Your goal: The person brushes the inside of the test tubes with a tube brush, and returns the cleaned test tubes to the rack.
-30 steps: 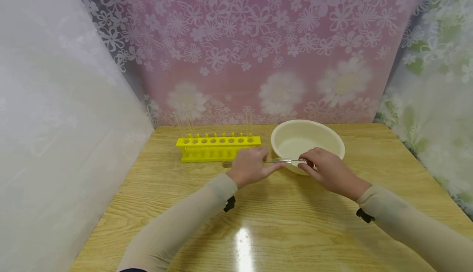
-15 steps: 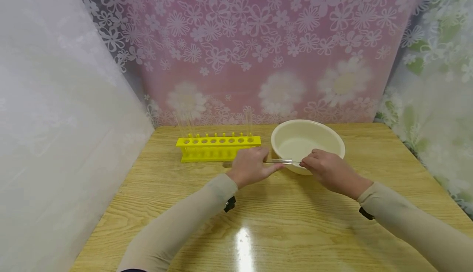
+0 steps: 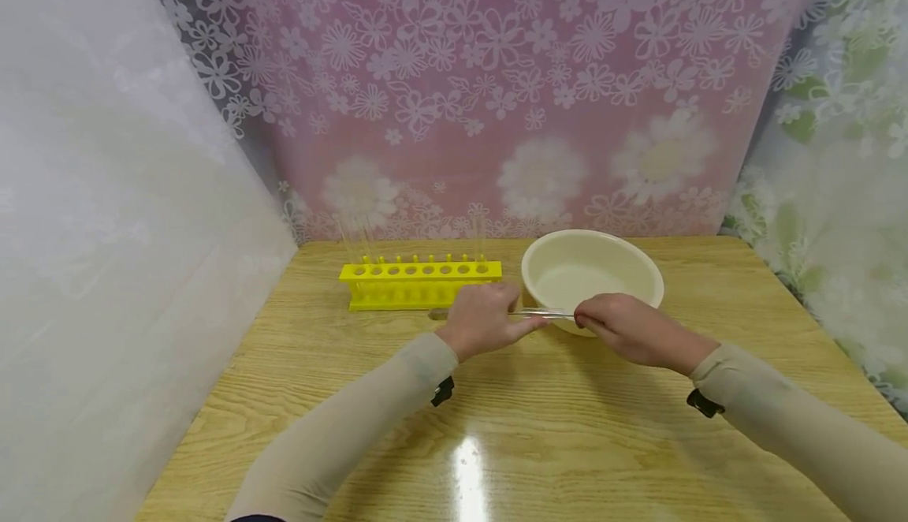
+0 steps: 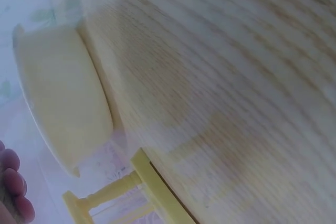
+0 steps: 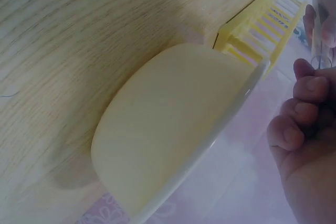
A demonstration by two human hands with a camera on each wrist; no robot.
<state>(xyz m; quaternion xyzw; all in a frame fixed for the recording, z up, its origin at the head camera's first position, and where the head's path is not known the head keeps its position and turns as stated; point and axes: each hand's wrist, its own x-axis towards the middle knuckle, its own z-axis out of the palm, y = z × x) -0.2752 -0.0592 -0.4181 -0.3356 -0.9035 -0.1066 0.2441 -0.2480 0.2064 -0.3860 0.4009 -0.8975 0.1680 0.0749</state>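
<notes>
My left hand [image 3: 482, 318] grips a clear glass test tube [image 3: 532, 312] held level above the table, its mouth pointing right. At the tube's far left end shows a greyish-brown brush tip [image 3: 437, 314]. A thin wire handle runs out of the mouth to my right hand [image 3: 634, 329], whose curled fingers pinch it and hide its end. In the right wrist view the tube's round mouth [image 5: 321, 61] lies close to the right fingertips [image 5: 303, 68]. Both hands are in front of a cream plastic basin [image 3: 656, 281], and the tube overlaps its near rim in the head view.
A yellow test tube rack [image 3: 418, 271] stands left of the basin, with clear test tubes [image 3: 478, 238] upright at both its ends. Wood-grain table [image 3: 355, 443] lies beneath. Flowered curtains [image 3: 496, 112] close off the back and right side, a whitish sheet the left.
My right fingers have closed down over the wire's looped end, which showed a second ago, and the hand sits slightly lower. The left hand has stayed in place.
</notes>
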